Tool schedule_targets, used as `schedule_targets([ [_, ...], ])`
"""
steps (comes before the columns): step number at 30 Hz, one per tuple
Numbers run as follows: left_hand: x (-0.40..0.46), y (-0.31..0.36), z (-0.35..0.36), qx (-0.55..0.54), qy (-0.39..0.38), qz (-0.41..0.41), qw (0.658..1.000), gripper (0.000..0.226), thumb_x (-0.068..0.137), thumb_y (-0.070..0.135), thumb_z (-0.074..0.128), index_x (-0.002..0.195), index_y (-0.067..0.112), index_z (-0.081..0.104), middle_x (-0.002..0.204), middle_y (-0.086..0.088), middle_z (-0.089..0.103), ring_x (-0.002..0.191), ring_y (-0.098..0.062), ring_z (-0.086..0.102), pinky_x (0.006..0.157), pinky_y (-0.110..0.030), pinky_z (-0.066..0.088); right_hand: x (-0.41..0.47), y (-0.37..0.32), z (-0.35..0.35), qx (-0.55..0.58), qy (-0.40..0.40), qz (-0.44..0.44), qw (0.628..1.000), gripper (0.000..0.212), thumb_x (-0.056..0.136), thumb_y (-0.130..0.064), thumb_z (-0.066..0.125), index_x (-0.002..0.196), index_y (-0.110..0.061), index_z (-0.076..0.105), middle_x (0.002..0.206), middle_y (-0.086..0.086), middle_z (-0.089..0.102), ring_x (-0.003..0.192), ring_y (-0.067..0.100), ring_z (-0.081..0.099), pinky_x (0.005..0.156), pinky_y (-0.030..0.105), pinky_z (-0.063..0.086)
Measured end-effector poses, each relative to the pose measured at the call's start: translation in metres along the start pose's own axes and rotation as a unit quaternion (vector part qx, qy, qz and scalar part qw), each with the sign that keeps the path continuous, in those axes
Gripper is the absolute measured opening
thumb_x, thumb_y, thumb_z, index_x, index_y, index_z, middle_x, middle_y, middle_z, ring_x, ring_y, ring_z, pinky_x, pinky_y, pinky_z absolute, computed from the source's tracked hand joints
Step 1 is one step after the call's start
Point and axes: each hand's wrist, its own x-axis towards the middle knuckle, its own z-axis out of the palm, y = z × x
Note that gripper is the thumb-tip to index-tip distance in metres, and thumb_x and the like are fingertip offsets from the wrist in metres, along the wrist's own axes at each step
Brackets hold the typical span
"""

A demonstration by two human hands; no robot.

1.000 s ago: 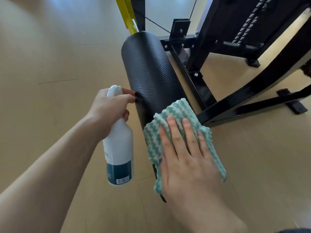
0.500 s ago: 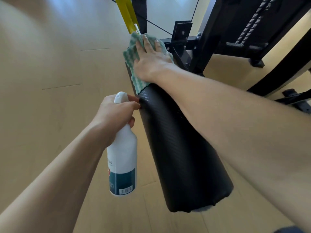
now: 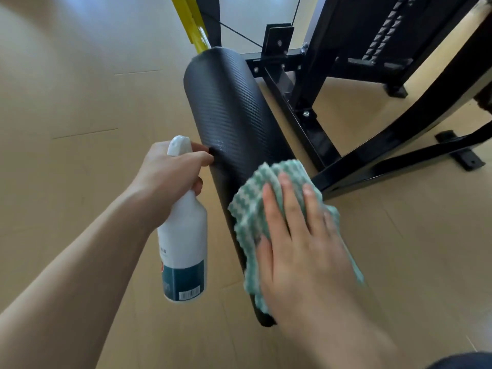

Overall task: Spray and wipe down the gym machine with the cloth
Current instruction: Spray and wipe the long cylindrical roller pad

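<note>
Cloth [image 3: 255, 209], soft with a green and white zigzag weave, lies crumpled under the straight fingers [image 3: 290, 203] of the right hand [image 3: 300, 251], which presses it flat on the near, lower part of the pad [image 3: 229, 107]. Left hand [image 3: 170, 177] has its fingers curled round the neck of a white plastic bottle [image 3: 186, 249] that hangs upright just beside the pad, nozzle toward it. Pad is a long black roll with a fine dotted texture, its long axis going from near the camera up and away to a yellow bar [image 3: 190, 22] and the black metal frame [image 3: 314, 75], above a pale wooden floor [image 3: 80, 102].
</note>
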Motion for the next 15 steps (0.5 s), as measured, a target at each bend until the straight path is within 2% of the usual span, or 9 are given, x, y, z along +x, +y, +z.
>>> schedule_targets([
  [2, -0.002, 0.0, -0.001, 0.002, -0.011, 0.005, 1.0, 0.008, 0.094, 0.028, 0.075, 0.1, 0.023, 0.076, 0.068, -0.007, 0.061, 0.049, -0.014, 0.054, 0.056, -0.028, 0.046, 0.063, 0.003, -0.002, 0.047, -0.034, 0.017, 0.998, 0.065, 0.106, -0.043, 0.017, 0.16, -0.021, -0.011, 0.169, 0.004, -0.011, 0.156, 0.029, -0.005, 0.126, 0.05, 0.008],
  [3, -0.003, 0.001, -0.002, 0.002, -0.016, 0.008, 1.0, 0.009, 0.094, 0.029, 0.075, 0.099, 0.023, 0.076, 0.066, -0.006, 0.06, 0.049, -0.014, 0.054, 0.057, -0.028, 0.046, 0.107, 0.006, 0.003, 0.079, -0.057, 0.03, 0.995, 0.066, 0.105, -0.046, 0.013, 0.159, -0.023, -0.014, 0.168, 0.001, -0.016, 0.155, 0.026, -0.01, 0.126, 0.05, 0.003],
  [6, -0.005, 0.002, -0.002, 0.02, -0.023, 0.017, 0.999, 0.01, 0.093, 0.032, 0.076, 0.097, 0.023, 0.076, 0.061, -0.004, 0.058, 0.049, -0.014, 0.054, 0.062, -0.03, 0.046, 0.232, 0.009, 0.011, 0.169, -0.098, 0.043, 0.98, 0.075, 0.092, -0.053, 0.003, 0.162, -0.026, -0.001, 0.169, -0.002, -0.011, 0.156, 0.025, -0.007, 0.125, 0.053, 0.006],
  [8, -0.005, 0.004, -0.001, 0.036, -0.019, 0.024, 0.999, 0.012, 0.094, 0.033, 0.074, 0.096, 0.021, 0.075, 0.059, -0.005, 0.059, 0.049, -0.014, 0.054, 0.066, -0.032, 0.047, 0.28, 0.013, 0.011, 0.237, -0.117, 0.063, 0.962, 0.067, 0.1, -0.05, 0.012, 0.162, -0.028, 0.002, 0.17, -0.002, -0.007, 0.156, 0.025, 0.0, 0.126, 0.047, 0.004],
  [11, -0.007, 0.006, 0.001, 0.051, -0.016, 0.028, 0.998, 0.018, 0.095, 0.037, 0.072, 0.095, 0.019, 0.073, 0.055, -0.004, 0.06, 0.05, -0.014, 0.055, 0.068, -0.034, 0.048, 0.298, 0.015, 0.001, 0.29, -0.107, 0.074, 0.948, 0.062, 0.107, -0.044, 0.021, 0.162, -0.025, 0.001, 0.17, -0.002, -0.003, 0.156, 0.023, 0.005, 0.124, 0.039, 0.005],
  [13, -0.012, 0.005, 0.004, 0.054, -0.019, 0.023, 0.998, 0.023, 0.095, 0.041, 0.072, 0.095, 0.018, 0.073, 0.053, -0.003, 0.059, 0.049, -0.013, 0.054, 0.067, -0.034, 0.047, 0.276, 0.011, -0.003, 0.257, -0.101, 0.063, 0.959, 0.062, 0.107, -0.045, 0.019, 0.162, -0.026, 0.0, 0.17, -0.003, -0.004, 0.156, 0.023, 0.004, 0.124, 0.043, 0.006],
  [15, -0.014, 0.002, 0.007, 0.048, -0.028, 0.009, 0.998, 0.031, 0.095, 0.043, 0.071, 0.099, 0.012, 0.073, 0.054, -0.005, 0.057, 0.048, -0.014, 0.053, 0.065, -0.033, 0.045, 0.227, 0.006, -0.005, 0.177, -0.099, 0.051, 0.978, 0.063, 0.107, -0.046, 0.018, 0.162, -0.025, -0.004, 0.17, -0.002, -0.008, 0.156, 0.025, -0.001, 0.125, 0.049, 0.008],
])
